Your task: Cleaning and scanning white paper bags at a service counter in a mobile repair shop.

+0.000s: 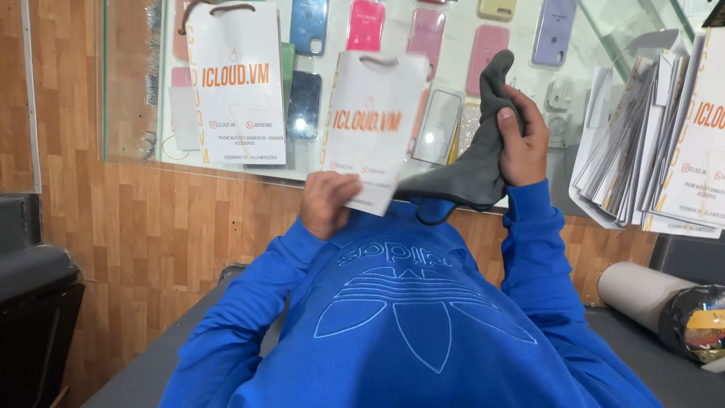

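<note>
Hands first: our left hand (326, 202) holds a small white paper bag (375, 125) by its lower edge, its grip closed on the card, the bag upright in front of our chest. Our right hand (521, 143) is clenched around a grey cloth (476, 166), which drapes down from the fist and touches the bag's lower right corner. Behind both stands a second white bag (236, 83) on the glass worktop (128, 113), above rows of coloured phone cases (553, 32). At the right leans a stack of flat folded bags (649, 143), and below it lies a cardboard roll (642, 291).
</note>
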